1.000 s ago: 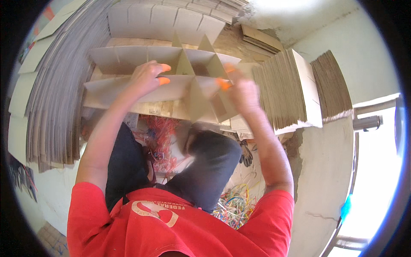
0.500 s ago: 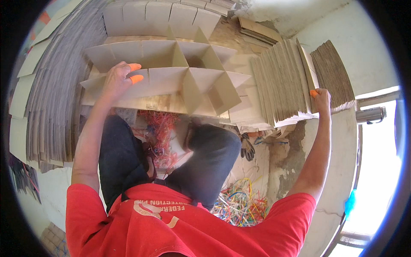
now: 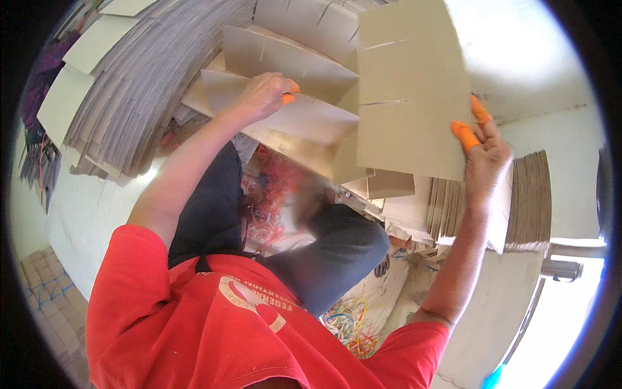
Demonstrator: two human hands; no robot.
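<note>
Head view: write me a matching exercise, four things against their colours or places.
1. Right hand
2. Left hand
3. T-shirt
4. Trousers

A. Dark
B. At the upper edge of a standing cardboard panel
C. Red
D. Holding a raised, slotted cardboard sheet

Pairs: 1-D, 2-B, 3-C, 4-A

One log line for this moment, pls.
left hand: at top edge of upright cardboard divider | right hand: holding slotted cardboard sheet by edge | left side: cardboard stack
</note>
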